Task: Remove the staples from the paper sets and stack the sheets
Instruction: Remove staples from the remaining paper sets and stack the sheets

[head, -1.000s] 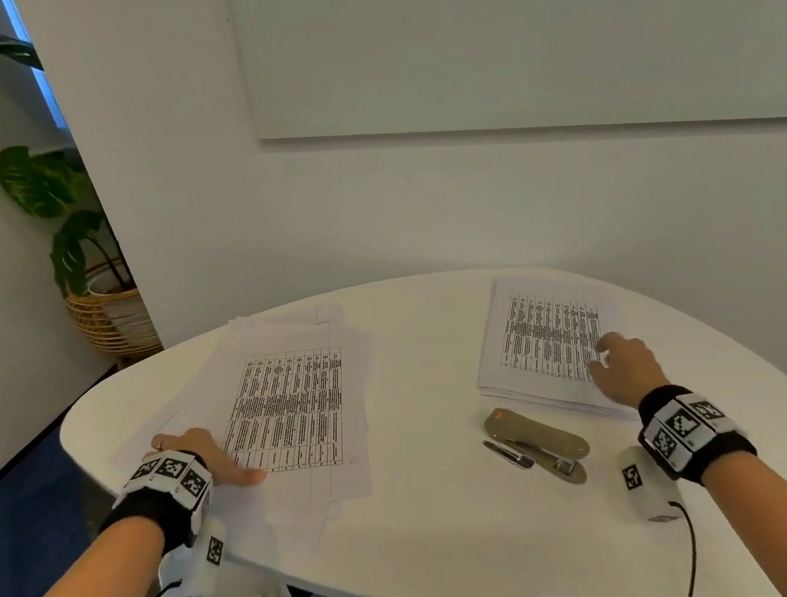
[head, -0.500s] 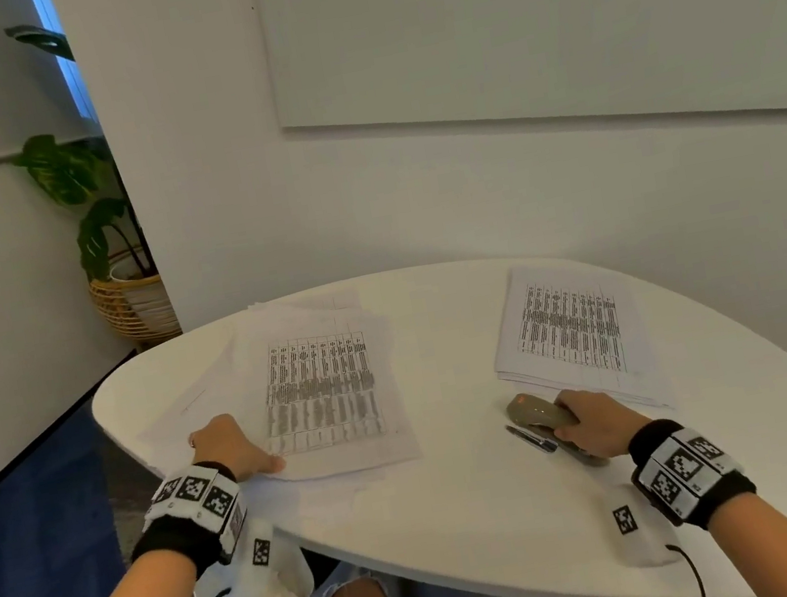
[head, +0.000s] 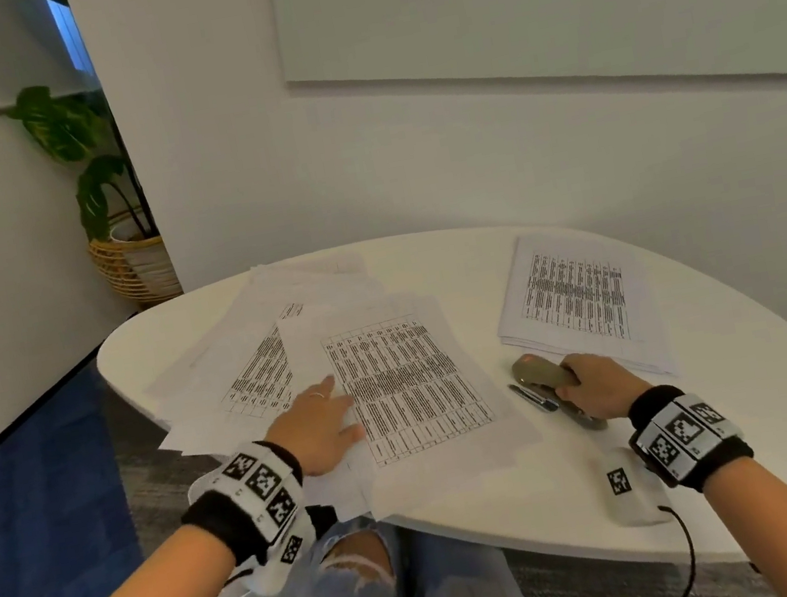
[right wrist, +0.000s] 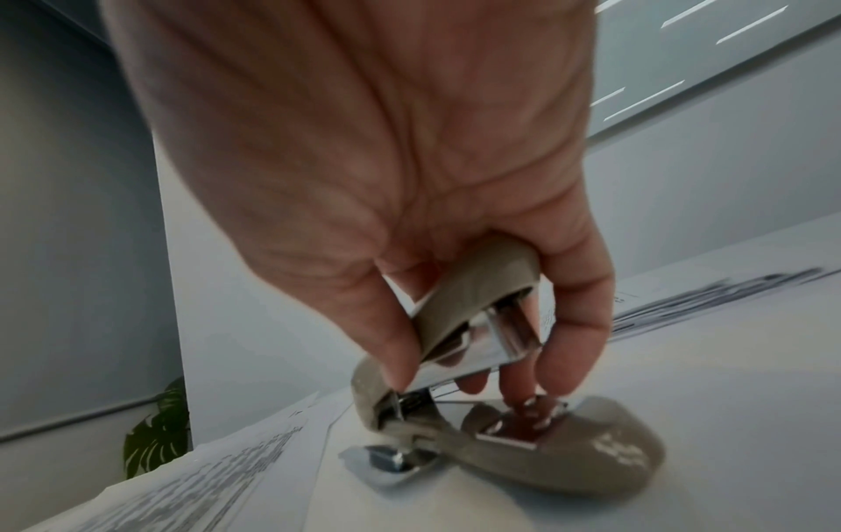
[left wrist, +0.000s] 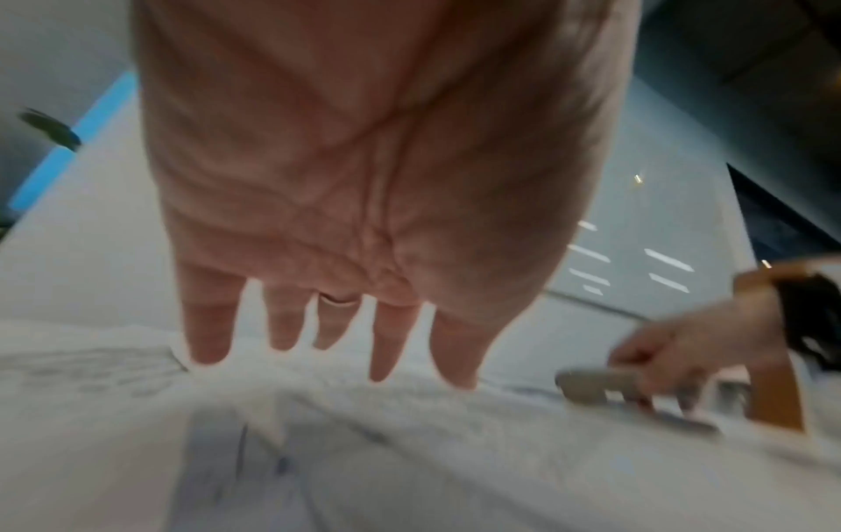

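Your left hand [head: 317,428] lies flat, fingers straight, on scattered papers [head: 395,381]; your right hand [head: 599,391] grips the stapler [head: 542,372] beside a neat stack [head: 580,303].

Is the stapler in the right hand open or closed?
Open. In the right wrist view the stapler has its top arm lifted away from the base, and the right hand grips that arm.

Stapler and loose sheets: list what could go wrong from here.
1. The right hand grips only the stapler top; its base hangs open and may swing or snag.
2. The loose sheets overhang the table edge; under the flat left hand they may slide off.
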Available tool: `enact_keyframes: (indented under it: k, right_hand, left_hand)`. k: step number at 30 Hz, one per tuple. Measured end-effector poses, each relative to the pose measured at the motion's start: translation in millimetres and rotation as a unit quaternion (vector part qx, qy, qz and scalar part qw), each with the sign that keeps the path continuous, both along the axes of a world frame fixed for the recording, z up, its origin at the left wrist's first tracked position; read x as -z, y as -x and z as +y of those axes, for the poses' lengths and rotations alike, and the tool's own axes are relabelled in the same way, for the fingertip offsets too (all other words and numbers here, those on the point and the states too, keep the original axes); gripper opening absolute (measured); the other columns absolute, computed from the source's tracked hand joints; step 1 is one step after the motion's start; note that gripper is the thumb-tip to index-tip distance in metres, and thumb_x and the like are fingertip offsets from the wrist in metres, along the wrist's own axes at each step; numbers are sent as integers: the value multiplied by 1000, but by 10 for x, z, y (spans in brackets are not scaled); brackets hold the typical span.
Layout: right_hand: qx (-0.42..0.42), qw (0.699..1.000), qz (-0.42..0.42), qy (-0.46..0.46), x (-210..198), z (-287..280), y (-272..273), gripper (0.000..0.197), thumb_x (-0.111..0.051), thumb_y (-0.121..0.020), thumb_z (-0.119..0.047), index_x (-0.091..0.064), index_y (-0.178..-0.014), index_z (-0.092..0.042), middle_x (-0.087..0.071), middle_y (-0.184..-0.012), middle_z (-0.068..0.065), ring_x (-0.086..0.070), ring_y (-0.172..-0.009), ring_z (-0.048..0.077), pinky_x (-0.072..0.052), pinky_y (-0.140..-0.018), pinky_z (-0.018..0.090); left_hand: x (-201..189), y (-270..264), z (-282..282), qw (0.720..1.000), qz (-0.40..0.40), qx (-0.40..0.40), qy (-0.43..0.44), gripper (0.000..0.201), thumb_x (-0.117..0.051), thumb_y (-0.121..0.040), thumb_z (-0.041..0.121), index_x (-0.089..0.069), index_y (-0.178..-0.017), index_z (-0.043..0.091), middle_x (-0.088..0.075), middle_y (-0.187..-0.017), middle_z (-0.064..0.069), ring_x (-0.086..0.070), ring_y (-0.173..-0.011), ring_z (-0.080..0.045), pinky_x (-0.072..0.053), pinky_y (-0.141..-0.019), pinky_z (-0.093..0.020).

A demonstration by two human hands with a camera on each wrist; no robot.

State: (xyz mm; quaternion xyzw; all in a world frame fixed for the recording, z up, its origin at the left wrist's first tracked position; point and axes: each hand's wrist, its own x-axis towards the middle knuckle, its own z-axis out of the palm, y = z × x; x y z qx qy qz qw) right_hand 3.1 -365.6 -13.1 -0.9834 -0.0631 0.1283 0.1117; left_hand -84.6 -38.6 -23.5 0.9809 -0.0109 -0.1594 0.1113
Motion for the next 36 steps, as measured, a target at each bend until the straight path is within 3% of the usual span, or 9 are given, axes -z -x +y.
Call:
enact_keyframes:
  k: [2, 5, 10, 13, 18, 23, 29, 33, 36]
  right_hand:
    - [8, 1000, -18, -7, -4, 19, 2, 24, -49, -95, -16, -53, -115, -3, -59, -111, 14, -50, -87, 21, -37, -72, 26]
    - [22, 998, -50, -30, -46, 33, -1, 26, -50, -94, -16, -52, -115, -1, -59, -109, 15, -51, -85, 22, -38, -71, 28]
    - [9, 997, -51, -62, -132, 56, 4, 23, -52, -93, -16, -54, -112, -3, -61, -104, 12, -56, -89, 26, -41, -73, 29]
    - [-18, 999, -10, -47, -170, 116, 10, 23, -53, -93, -18, -55, -112, -6, -57, -101, 7, -53, -89, 21, -39, -72, 27]
    - [-40, 999, 17, -20, -173, 334, -58, 23, -52, -93, -17, -56, -112, -6, -58, -100, 7, -54, -89, 20, -40, -74, 26]
    - [-36, 999, -4, -12, -205, 513, -206, 23, -50, -93, -16, -57, -112, -4, -62, -106, 11, -54, -89, 21, -43, -77, 29]
    - [-47, 998, 18, 43, -181, 699, -376, 26, -49, -92, -15, -54, -114, -3, -60, -109, 12, -51, -88, 22, -41, -73, 28]
    - [-54, 996, 39, 63, -64, 801, -369, 41, -53, -93, -31, -41, -123, -6, -58, -116, 14, -55, -92, 25, -43, -74, 31]
    - [-68, 996, 12, 58, 53, 883, -387, 42, -45, -96, -37, -35, -127, -9, -59, -116, 16, -60, -99, 31, -45, -75, 33]
  left_hand:
    - [99, -6, -116, 997, 40, 63, -36, 65, -29, -100, 49, -5, -153, 21, 13, -159, -6, 7, -147, -27, -6, -119, -46]
    - [170, 122, -336, 987, 57, 130, -70, 71, -24, -98, 56, 7, -152, 22, 16, -159, -3, 10, -146, -29, -3, -118, -49]
    - [-16, 349, -705, 964, 70, 247, -69, 73, -33, -93, 63, -12, -153, 25, -4, -160, 6, -16, -145, -23, -20, -116, -42]
    - [-142, 134, -696, 975, 47, 217, -9, 70, -37, -93, 61, -24, -150, 23, -20, -158, 4, -25, -142, -18, -25, -115, -40]
    - [-98, -353, -610, 989, 40, 134, -52, 70, -34, -97, 55, -13, -153, 19, 1, -161, -1, -8, -147, -21, -18, -117, -44]
    - [9, -449, -670, 985, 43, 155, -61, 75, -29, -94, 62, -12, -153, 18, -1, -160, 0, -16, -146, -24, -25, -115, -46]
    - [-2, -463, -751, 972, -4, 220, -78, 73, -57, -87, 54, -32, -147, 23, -30, -151, -3, -35, -133, -26, -36, -104, -43]
    - [24, -569, -716, 976, 32, 208, -55, 89, -61, -84, 54, -17, -152, 16, -5, -160, -4, -14, -144, -26, -25, -115, -45]
    - [17, -613, -718, 972, 44, 222, -64, 94, -60, -85, 55, -9, -153, 14, 2, -160, -3, -12, -145, -26, -23, -116, -43]
